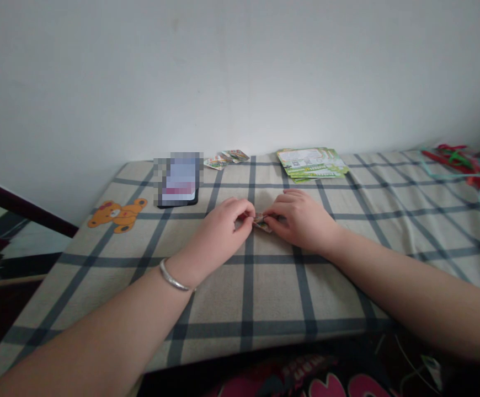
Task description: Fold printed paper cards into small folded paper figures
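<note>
Between my two hands, just above the checked cloth, is a small printed paper piece. My left hand, with a silver bangle at its wrist, pinches the paper's left end between thumb and finger. From the other side my right hand grips the same piece in a pinch, its fingers covering much of it. What is printed on it is too small to make out. Farther back, near the wall, lie a few small folded printed papers.
A phone with a blurred screen lies at the back left, beside a flat orange bear cutout. Several green printed cards are stacked near the wall. Red and teal ribbons lie at the right. The checked tablecloth wrinkles there.
</note>
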A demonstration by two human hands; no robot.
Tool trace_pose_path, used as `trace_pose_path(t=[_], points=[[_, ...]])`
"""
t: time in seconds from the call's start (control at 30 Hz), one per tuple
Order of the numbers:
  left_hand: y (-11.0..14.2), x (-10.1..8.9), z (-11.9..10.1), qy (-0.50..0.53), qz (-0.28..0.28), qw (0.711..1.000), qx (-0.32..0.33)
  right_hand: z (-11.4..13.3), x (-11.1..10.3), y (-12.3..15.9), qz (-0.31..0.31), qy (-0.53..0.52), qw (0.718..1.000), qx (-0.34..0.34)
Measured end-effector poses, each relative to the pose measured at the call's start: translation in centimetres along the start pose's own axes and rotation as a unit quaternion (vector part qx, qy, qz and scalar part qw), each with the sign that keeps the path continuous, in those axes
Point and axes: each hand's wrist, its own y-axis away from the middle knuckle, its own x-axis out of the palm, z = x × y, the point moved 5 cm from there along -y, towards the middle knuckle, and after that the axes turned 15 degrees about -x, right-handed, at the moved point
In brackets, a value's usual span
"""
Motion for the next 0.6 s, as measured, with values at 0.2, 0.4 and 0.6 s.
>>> trace_pose_path(t=[0.2,0.4,0.6], points=[[0.0,-0.2,0.1,-0.033,0.003,0.999,0.015,-0.3,0.1,0.0,-0.032,-0.046,0.998,-0.012],[-0.1,-0.4,0.2,-0.054,0.0,0.998,0.009,-0.5,-0.3,0.6,0.007,-0.078,0.996,-0.039],[-0.1,-0.6,0.7,-0.086,0.02,0.996,-0.009,-1.3,-0.1,1.1,0.013,-0.091,0.996,-0.005]])
